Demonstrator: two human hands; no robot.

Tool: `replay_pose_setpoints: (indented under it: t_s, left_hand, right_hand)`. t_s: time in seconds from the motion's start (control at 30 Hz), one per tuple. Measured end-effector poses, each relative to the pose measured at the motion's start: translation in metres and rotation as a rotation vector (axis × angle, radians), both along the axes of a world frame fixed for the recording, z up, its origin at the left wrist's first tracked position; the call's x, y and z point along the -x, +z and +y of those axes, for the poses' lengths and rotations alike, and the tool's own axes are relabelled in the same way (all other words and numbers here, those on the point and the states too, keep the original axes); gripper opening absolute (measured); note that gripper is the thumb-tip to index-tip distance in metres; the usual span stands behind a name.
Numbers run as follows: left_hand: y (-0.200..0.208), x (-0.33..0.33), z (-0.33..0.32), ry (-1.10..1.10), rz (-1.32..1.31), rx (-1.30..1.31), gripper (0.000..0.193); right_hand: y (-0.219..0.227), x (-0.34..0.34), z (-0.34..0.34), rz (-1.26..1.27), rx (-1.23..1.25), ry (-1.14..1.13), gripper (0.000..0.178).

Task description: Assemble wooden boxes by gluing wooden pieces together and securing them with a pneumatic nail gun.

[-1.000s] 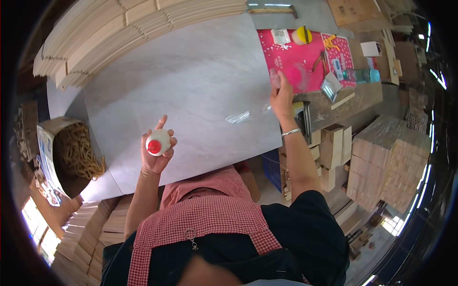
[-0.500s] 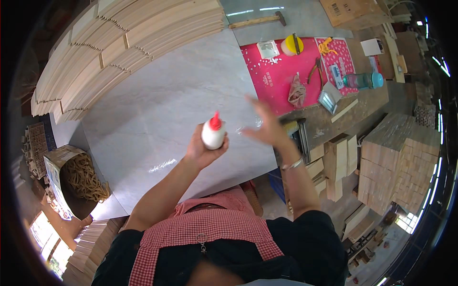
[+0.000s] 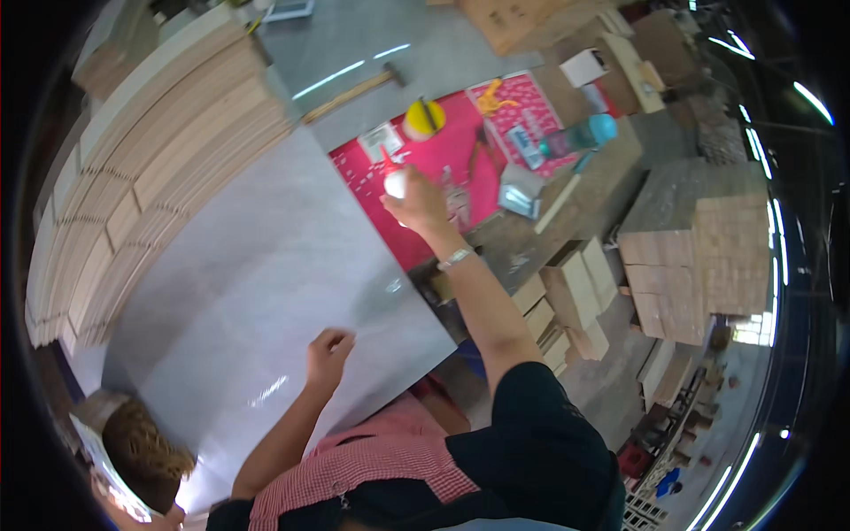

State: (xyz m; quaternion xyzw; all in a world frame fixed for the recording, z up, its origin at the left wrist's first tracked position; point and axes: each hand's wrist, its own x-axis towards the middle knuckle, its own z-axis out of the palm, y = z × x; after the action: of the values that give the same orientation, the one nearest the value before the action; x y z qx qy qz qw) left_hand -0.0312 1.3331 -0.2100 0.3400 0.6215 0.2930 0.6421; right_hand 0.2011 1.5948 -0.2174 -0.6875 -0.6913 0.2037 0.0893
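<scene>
curls the left hand [image 3: 328, 356] loosely over the pale tabletop [image 3: 226, 265], too blurred to tell how far open, and, farther right, wraps the right hand [image 3: 421, 209] around the white, red-tipped bottle [image 3: 395, 184] above the pink mat [image 3: 485, 199].

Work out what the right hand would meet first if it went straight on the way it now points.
Past the white bottle with a red nozzle in its grip, the right hand would probably meet the small whitish square item on the pink-red mat; depth is unclear, so it might pass above.
</scene>
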Motion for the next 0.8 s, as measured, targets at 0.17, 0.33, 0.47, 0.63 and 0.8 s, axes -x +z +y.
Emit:
replay_pose_setpoints:
  t_s: [0.17,0.33,0.47,0.63,0.8]
  left_hand:
    - [0.024,0.027,-0.027,0.152,-0.042,0.102,0.017]
    - [-0.005,0.069,-0.057,0.263,-0.061,0.099,0.021]
    - [-0.008,0.095,-0.075,0.218,0.050,0.076,0.019]
    - [-0.018,0.094,-0.103,-0.040,0.334,-0.295,0.014]
    - [-0.026,0.084,-0.141,-0.386,0.627,-0.814,0.026]
  right_hand:
    - [-0.007,-0.004,0.009,-0.334,-0.034,-0.021,0.060]
    - [0.019,-0.007,-0.070,-0.153,-0.389,-0.041,0.052]
    - [0.043,-0.015,-0.206,0.163,-0.460,-0.352,0.030]
    - [0.013,-0.038,-0.394,0.071,-0.375,-0.613,0.022]
    - [-0.054,-0.015,-0.465,-0.179,0.096,-0.473,0.027]
